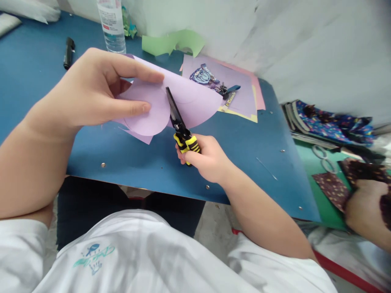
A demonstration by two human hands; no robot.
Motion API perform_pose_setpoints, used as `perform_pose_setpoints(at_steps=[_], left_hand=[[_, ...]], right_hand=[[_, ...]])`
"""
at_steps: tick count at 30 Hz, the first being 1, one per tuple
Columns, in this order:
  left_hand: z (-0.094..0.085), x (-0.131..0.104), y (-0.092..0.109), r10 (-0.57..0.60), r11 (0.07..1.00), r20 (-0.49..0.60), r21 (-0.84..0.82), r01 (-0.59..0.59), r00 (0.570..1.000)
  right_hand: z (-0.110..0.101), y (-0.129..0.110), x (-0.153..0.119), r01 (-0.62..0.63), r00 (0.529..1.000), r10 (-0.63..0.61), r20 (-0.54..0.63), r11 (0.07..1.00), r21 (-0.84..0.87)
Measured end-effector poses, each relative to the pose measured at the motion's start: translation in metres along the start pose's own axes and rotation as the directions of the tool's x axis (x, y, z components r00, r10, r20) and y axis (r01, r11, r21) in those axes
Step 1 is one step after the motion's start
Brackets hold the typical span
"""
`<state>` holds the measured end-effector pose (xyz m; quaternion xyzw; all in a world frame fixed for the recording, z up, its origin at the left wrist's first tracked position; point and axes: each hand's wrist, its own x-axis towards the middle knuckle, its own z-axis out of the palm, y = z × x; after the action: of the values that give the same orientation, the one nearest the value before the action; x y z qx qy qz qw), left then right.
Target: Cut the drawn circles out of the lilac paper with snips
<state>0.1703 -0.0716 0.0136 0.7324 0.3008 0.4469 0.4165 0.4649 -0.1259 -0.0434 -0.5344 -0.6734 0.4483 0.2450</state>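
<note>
My left hand [91,91] pinches a sheet of lilac paper [189,101] above the blue table [244,154], thumb on top and fingers underneath. A rounded flap of the sheet curves toward me under my fingers. My right hand [207,158] grips the yellow-and-black handles of a pair of scissors [180,126]. The dark blades point away from me and sit in the paper along the curved edge.
A clear water bottle [112,24] and a black marker [69,53] stand at the table's back. Green paper scraps [174,42] and stacked lilac, pink and yellow sheets [241,97] with a small trinket lie beyond. At right, another person's hand [366,207] rests by patterned paper on a green mat.
</note>
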Motion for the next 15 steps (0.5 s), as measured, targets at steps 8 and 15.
perform_pose_setpoints(at_steps=[8,15], left_hand=[[-0.0069,-0.0003,0.0024,0.074,0.985,0.087,0.149,-0.086,0.993],[-0.0086,-0.0001,0.0004,0.122,0.961,0.115,0.234,-0.146,0.986]], right_hand=[[-0.0002,0.0016,0.0011,0.004,1.000,-0.004,0.016,1.000,0.007],[0.0005,-0.0031,-0.0012,0.005,1.000,-0.005,0.016,1.000,-0.006]])
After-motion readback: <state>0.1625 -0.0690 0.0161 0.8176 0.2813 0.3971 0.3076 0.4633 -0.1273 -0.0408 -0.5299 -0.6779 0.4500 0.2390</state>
